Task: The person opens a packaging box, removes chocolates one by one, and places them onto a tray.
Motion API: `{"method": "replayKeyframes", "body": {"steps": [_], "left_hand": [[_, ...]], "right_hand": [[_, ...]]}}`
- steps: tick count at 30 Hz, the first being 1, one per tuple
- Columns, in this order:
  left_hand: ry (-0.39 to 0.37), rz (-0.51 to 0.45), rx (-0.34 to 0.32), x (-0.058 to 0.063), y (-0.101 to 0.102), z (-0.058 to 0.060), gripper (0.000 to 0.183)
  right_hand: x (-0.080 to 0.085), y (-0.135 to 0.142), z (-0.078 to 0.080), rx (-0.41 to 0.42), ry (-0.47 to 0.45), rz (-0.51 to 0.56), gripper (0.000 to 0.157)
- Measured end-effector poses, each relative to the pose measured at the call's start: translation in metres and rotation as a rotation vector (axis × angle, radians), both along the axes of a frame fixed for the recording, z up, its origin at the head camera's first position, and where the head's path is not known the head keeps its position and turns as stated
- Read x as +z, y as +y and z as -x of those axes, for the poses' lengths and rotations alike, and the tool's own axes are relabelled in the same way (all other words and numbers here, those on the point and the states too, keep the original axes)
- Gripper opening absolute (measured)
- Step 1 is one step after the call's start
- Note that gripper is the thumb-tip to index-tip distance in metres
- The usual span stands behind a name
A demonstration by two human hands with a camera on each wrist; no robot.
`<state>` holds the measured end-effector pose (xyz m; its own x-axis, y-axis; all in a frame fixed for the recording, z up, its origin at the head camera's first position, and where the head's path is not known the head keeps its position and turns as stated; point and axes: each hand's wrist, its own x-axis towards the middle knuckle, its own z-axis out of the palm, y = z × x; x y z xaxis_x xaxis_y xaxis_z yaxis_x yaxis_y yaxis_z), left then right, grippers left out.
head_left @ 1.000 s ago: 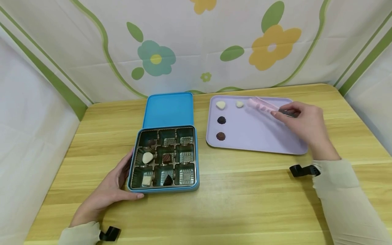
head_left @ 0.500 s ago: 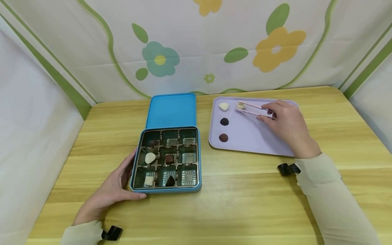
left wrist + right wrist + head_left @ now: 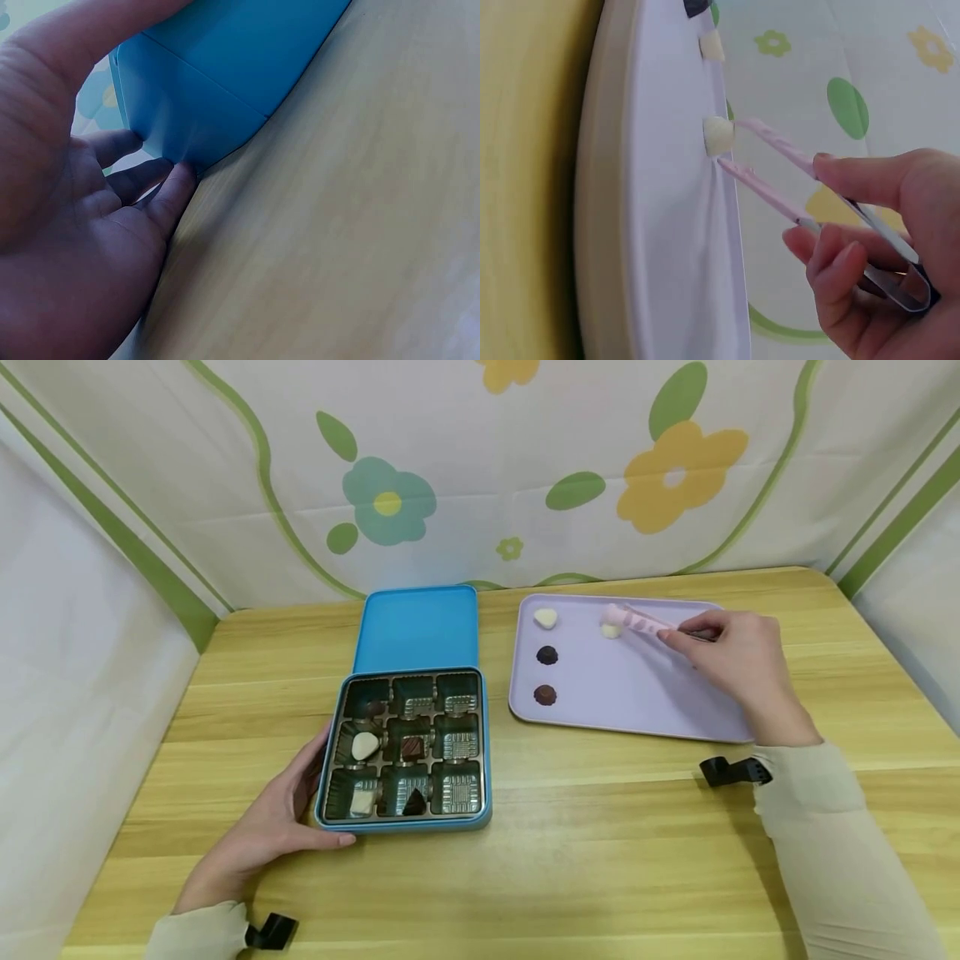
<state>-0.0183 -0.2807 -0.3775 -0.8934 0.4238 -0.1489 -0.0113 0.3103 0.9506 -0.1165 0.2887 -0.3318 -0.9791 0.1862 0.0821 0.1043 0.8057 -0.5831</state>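
My right hand [image 3: 738, 656] holds a pair of tongs [image 3: 769, 199] with pink tips, thumb on one arm and fingers on the other. The tong tips stand apart beside a small white chocolate [image 3: 719, 136] on the lilac tray [image 3: 645, 714]. In the head view the tips partly cover that chocolate. My left hand [image 3: 273, 818] grips the near left corner of a blue tin [image 3: 486, 760], thumb along the front and fingertips on the left side [image 3: 180, 105]. A divided insert in the tin bears a white chocolate [image 3: 364, 746], a striped brown square [image 3: 412, 748] and several others.
On the tray's left side are a white chocolate [image 3: 546, 619], a dark chocolate [image 3: 547, 655] and a brown one [image 3: 545, 695]. A blue lid [image 3: 418, 628] lies behind the tin. Flowered cloth [image 3: 480, 468] hangs behind the wooden table [image 3: 570, 860].
The tongs reached left around the small white chocolate, then drew back to the right. That chocolate now lies farther right on the tray. The left hand and tin have stayed put.
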Motion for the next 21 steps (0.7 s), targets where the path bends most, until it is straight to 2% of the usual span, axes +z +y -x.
{"method": "replayKeyframes", "body": {"steps": [5, 10, 15, 18, 21], "left_hand": [[-0.004, 0.003, 0.006, 0.001, 0.0, 0.0, 0.136], [-0.001, 0.007, 0.001, 0.0, 0.0, 0.0, 0.135], [0.014, 0.01, -0.005, 0.0, -0.001, 0.001, 0.135], [0.014, 0.008, -0.011, -0.001, -0.002, 0.002, 0.134], [0.013, 0.008, -0.013, -0.001, -0.002, 0.002, 0.135]], "right_hand": [[0.004, 0.009, -0.008, -0.005, 0.048, -0.038, 0.049], [0.007, 0.013, -0.012, 0.069, 0.095, -0.081, 0.043], [0.0, 0.007, -0.009, 0.145, 0.17, -0.134, 0.036], [-0.005, 0.004, -0.006, 0.137, 0.231, -0.138, 0.032], [-0.008, 0.003, -0.006, 0.097, 0.239, -0.124, 0.033]]}}
